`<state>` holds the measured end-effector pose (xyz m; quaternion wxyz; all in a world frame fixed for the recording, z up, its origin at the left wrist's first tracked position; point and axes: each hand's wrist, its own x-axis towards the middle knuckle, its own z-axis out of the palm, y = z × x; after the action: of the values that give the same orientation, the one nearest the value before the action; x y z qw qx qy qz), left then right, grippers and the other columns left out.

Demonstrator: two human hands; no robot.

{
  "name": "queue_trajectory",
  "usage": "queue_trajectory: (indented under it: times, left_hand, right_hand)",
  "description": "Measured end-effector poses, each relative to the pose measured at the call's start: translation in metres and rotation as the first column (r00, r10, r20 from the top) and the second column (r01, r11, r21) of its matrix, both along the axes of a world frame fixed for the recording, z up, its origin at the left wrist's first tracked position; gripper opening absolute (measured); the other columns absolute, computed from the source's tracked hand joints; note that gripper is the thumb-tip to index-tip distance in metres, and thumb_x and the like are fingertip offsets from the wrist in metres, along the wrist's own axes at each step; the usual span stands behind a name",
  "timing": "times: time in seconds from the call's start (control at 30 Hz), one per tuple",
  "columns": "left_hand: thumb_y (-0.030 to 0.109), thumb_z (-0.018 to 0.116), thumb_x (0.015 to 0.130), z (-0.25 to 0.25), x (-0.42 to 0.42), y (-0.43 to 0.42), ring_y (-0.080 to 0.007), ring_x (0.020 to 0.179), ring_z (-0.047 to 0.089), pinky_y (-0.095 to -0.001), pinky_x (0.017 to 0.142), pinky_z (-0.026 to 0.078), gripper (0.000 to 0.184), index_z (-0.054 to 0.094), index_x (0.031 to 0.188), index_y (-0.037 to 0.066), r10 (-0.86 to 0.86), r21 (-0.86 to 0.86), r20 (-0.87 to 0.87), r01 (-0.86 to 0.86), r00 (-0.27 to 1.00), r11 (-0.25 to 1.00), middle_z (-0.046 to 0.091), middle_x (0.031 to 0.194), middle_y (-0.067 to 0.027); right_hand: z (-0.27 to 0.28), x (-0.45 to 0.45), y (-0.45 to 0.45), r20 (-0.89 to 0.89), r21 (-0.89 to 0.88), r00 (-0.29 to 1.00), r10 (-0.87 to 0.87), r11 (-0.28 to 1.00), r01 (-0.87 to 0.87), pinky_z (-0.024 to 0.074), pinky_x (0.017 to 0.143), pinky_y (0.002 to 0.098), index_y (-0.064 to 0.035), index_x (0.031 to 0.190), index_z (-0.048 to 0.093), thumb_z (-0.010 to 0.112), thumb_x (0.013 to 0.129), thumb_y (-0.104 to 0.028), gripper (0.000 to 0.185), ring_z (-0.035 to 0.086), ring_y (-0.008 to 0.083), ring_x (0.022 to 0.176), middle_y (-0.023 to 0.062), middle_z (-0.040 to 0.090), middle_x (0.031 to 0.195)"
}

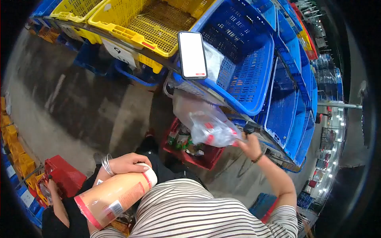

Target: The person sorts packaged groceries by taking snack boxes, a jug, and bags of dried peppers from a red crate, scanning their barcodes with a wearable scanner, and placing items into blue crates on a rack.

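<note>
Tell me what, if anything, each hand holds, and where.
The left hand grips a large bottle near its white cap; the right hand holds a clear plastic bag by one end.

Left hand (129, 163) around bottle (113, 196); right hand (251, 147) gripping clear bag (212, 129).

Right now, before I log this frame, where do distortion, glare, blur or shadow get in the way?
Head view: wide-lens curvature bends the blue crates, with corners black; head view: phone screen reads blank white; head view: clear bag glares and looks smeared; head view: floor darkens in patches, perhaps shadow.
</note>
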<state>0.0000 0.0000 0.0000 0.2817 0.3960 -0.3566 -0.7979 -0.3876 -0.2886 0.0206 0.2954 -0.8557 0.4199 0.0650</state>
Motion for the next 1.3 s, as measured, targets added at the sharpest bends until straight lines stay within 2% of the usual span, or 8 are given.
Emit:
queue_trajectory:
  times: [0.1,0.3,0.37,0.5,0.63,0.8,1.1,1.3]
  left_hand:
    - [0.028,0.054,0.09,-0.019,-0.009,-0.004,-0.0107,0.092,0.055,-0.0266,0.083,0.043,0.03,0.059,0.103,0.001,0.037,0.067,-0.064,-0.033,0.997,0.997,0.062,0.096,-0.005]
    - [0.025,0.052,0.092,-0.009,-0.003,0.013,-0.0101,0.094,0.054,-0.0267,0.085,0.042,0.027,0.059,0.103,0.001,0.136,0.265,-0.117,-0.101,0.984,0.959,0.061,0.097,-0.0038]
    - [0.024,0.052,0.092,-0.002,-0.005,0.014,-0.0112,0.095,0.054,-0.0277,0.086,0.042,0.026,0.058,0.103,0.002,0.185,0.231,-0.056,-0.168,0.981,0.958,0.06,0.098,-0.0044]
    - [0.024,0.053,0.091,-0.004,-0.021,0.005,-0.0116,0.095,0.054,-0.0273,0.085,0.042,0.026,0.057,0.104,0.002,0.325,0.381,-0.128,-0.256,0.937,0.889,0.06,0.098,-0.0057]
    - [0.025,0.054,0.09,-0.078,-0.037,-0.009,-0.0139,0.097,0.054,-0.0286,0.086,0.043,0.03,0.054,0.11,0.003,0.26,0.343,-0.282,-0.156,0.924,0.926,0.059,0.1,-0.006]
    - [0.029,0.056,0.087,-0.129,-0.052,-0.059,-0.0165,0.102,0.052,-0.0312,0.087,0.043,0.037,0.053,0.114,0.004,0.302,0.412,-0.451,-0.105,0.84,0.905,0.058,0.105,-0.0067]
    - [0.039,0.059,0.083,-0.31,-0.139,-0.159,-0.0206,0.11,0.048,-0.0359,0.09,0.043,0.049,0.052,0.117,0.005,0.966,0.917,-0.223,-0.31,0.13,0.253,0.054,0.115,-0.0087]
    - [0.07,0.057,0.069,-0.462,-0.194,-0.263,-0.0328,0.12,0.039,-0.0539,0.096,0.034,0.087,0.036,0.134,0.016,0.805,0.635,-0.045,-0.605,0.592,0.48,0.041,0.133,-0.0063]
  right_hand:
    - [-0.042,0.026,0.019,-0.098,-0.018,0.995,0.007,1.0,-0.009,0.0475,0.065,0.0458,0.0012,0.086,0.059,0.061,0.08,-0.025,0.027,0.058,0.0418,0.075,0.0255,0.059,0.078]
    - [-0.248,0.053,-0.044,-0.319,-0.03,0.828,0.461,0.868,-0.495,0.0459,0.081,0.0457,-0.0001,0.097,0.06,0.045,0.088,-0.029,0.034,0.057,0.0354,0.098,0.0238,0.058,0.106]
    - [-0.315,0.039,-0.068,-0.284,-0.238,0.928,0.242,0.92,-0.312,0.0467,0.084,0.0468,-0.005,0.108,0.059,0.056,0.081,-0.03,0.037,0.056,0.0372,0.099,0.022,0.055,0.11]
    - [-0.326,0.065,-0.062,-0.494,-0.134,0.736,0.462,0.796,-0.59,0.046,0.087,0.0439,-0.0058,0.112,0.057,0.058,0.077,-0.028,0.042,0.055,0.0364,0.103,0.0218,0.056,0.112]
    - [-0.393,0.065,0.021,-0.087,-0.111,0.964,0.251,0.959,-0.26,0.0424,0.091,0.0448,-0.0018,0.108,0.057,0.048,0.085,-0.028,0.036,0.055,0.0351,0.105,0.021,0.056,0.114]
    - [-0.244,0.041,0.124,-0.107,0.332,0.982,0.153,0.937,-0.109,0.0454,0.075,0.0456,-0.0016,0.102,0.053,0.061,0.079,-0.034,0.041,0.058,0.0386,0.085,0.022,0.059,0.088]
    - [-0.188,-0.095,0.222,-0.226,0.335,0.813,-0.537,0.741,0.583,0.0477,0.076,0.0375,-0.0038,0.082,0.043,0.065,0.079,-0.023,0.029,0.062,0.0321,0.089,0.0175,0.063,0.089]
    - [-0.227,-0.193,0.309,-0.382,0.341,0.626,-0.68,0.526,0.779,0.0478,0.075,0.0389,-0.004,0.093,0.052,0.064,0.079,-0.026,0.028,0.062,0.0312,0.088,0.0162,0.064,0.097]
